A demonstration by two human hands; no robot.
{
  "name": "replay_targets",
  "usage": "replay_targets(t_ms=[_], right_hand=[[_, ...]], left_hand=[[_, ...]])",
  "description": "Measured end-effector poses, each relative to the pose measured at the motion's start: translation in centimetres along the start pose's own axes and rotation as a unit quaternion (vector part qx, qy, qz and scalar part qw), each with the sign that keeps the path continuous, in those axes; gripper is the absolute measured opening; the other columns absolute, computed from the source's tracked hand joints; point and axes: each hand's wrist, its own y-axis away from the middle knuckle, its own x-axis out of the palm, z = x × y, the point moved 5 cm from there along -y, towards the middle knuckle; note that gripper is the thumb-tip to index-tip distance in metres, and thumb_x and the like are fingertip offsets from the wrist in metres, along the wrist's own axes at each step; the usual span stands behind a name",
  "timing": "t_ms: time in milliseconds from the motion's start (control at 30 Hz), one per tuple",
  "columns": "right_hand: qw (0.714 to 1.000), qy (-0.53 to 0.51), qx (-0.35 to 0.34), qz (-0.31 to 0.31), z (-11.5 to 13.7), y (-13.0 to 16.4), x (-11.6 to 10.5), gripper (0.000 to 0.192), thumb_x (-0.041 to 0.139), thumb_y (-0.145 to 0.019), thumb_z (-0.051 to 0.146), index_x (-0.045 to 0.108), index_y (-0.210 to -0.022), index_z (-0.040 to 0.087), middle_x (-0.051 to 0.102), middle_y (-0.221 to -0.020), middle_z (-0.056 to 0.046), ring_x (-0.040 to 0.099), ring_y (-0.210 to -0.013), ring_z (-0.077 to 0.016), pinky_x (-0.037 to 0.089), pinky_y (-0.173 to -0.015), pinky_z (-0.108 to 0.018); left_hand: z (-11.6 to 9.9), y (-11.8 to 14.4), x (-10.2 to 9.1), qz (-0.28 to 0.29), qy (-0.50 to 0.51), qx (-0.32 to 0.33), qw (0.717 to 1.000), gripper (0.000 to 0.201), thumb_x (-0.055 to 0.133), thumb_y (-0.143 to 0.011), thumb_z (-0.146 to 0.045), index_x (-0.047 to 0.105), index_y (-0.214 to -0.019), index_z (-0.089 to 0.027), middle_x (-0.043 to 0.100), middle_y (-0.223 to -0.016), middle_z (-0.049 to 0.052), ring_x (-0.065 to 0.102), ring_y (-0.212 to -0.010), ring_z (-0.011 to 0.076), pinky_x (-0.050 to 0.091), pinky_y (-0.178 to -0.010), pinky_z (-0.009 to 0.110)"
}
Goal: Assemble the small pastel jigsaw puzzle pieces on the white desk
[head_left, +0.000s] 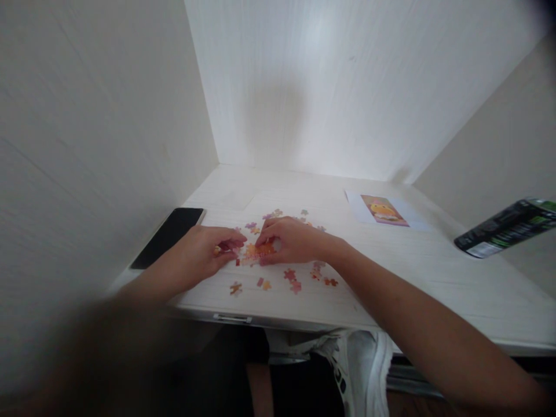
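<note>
The pale wood-grain desk [434, 272] sits in a walled nook, its flat top carrying everything. Near its left wall lies a flat black phone [168, 234], apart from the work. Off its right side a dark cylindrical can [506, 227] appears tilted. Toward its back right rests a printed reference picture [384, 210]. At the desk's front middle, the left hand [204, 252] curls, pinching what looks like 1 small piece, and the right hand [291, 238] presses flat-fingered on the joined orange puzzle section [259, 252], likely steadying it. Loose knobbed puzzle pieces [291, 277] scatter around.
</note>
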Motion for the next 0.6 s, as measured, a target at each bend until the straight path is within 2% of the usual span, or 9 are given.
replay_targets(t_ms=[200, 467, 600], right_hand=[[1.000, 0.003, 0.007, 0.004, -0.3, 0.0, -0.1, 0.026, 0.071, -0.080, 0.037, 0.076, -0.098, 0.019, 0.071, -0.092, -0.007, 0.061, -0.084, -0.0174, 0.045, -0.084, -0.033], [0.999, 0.004, 0.032, 0.010, -0.8, 0.1, -0.4, 0.026, 0.070, -0.080, 0.037, 0.076, -0.097, 0.019, 0.070, -0.094, -0.007, 0.060, -0.088, -0.0177, 0.044, -0.086, -0.033], [0.999, 0.005, 0.032, 0.013, -0.7, 0.1, -0.4, 0.025, 0.071, -0.080, 0.036, 0.076, -0.098, 0.019, 0.070, -0.094, -0.008, 0.060, -0.087, -0.0179, 0.045, -0.084, -0.033]], left_hand=[[0.8, 0.2, -0.2, -0.008, 0.015, -0.003, 1.000, 0.026, 0.059, -0.084, -0.029, 0.072, -0.106, -0.021, 0.076, -0.101, 0.003, 0.069, -0.086, 0.0174, 0.052, -0.080, 0.029], [-0.7, 1.3, 0.4, 0.000, 0.033, 0.017, 0.999, 0.025, 0.058, -0.088, -0.035, 0.072, -0.102, -0.021, 0.074, -0.103, 0.004, 0.069, -0.087, 0.0169, 0.053, -0.079, 0.028], [-0.9, 1.5, 0.7, 0.006, 0.013, 0.011, 1.000, 0.022, 0.057, -0.087, -0.033, 0.073, -0.098, -0.021, 0.075, -0.096, 0.003, 0.068, -0.082, 0.0165, 0.052, -0.077, 0.027]])
